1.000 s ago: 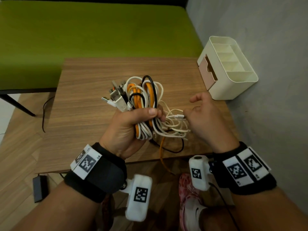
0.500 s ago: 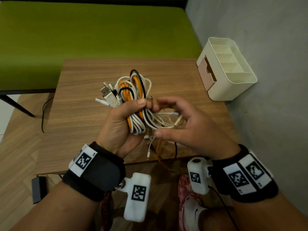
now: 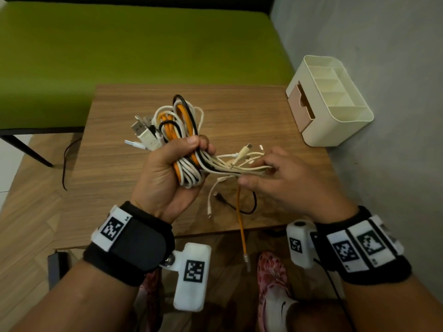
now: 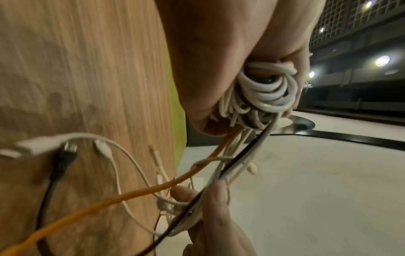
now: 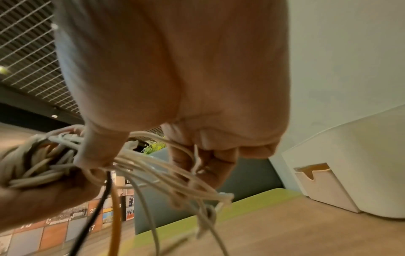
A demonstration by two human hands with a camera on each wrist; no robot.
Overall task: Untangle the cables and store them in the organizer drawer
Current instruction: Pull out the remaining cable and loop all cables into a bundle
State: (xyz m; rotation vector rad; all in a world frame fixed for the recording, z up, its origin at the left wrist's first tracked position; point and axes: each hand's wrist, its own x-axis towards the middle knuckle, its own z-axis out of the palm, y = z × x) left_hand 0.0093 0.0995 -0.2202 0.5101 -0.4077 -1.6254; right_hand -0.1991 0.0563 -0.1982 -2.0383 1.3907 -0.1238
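My left hand (image 3: 172,168) grips a tangled bundle of cables (image 3: 178,125), white, orange and black, held above the wooden table (image 3: 115,164); the wrist view shows the same cable bundle (image 4: 260,97) in the fist. My right hand (image 3: 271,173) pinches several loose white and black strands (image 3: 239,167) pulled out to the right, with the strands (image 5: 166,175) running under its thumb. An orange cable end (image 3: 242,226) hangs past the table's front edge. The cream organizer (image 3: 340,116) stands at the table's back right, its pinkish drawer (image 3: 299,106) partly open.
A green bench (image 3: 143,49) lies beyond the table. A grey wall (image 3: 383,68) runs along the right. A black cord (image 3: 66,161) hangs off the table's left edge. A dark adapter (image 3: 56,264) and shoes (image 3: 273,283) are on the floor below.
My right hand has taken hold of loose strands and drawn them out to the right, away from the bundle. The orange end now dangles lower.
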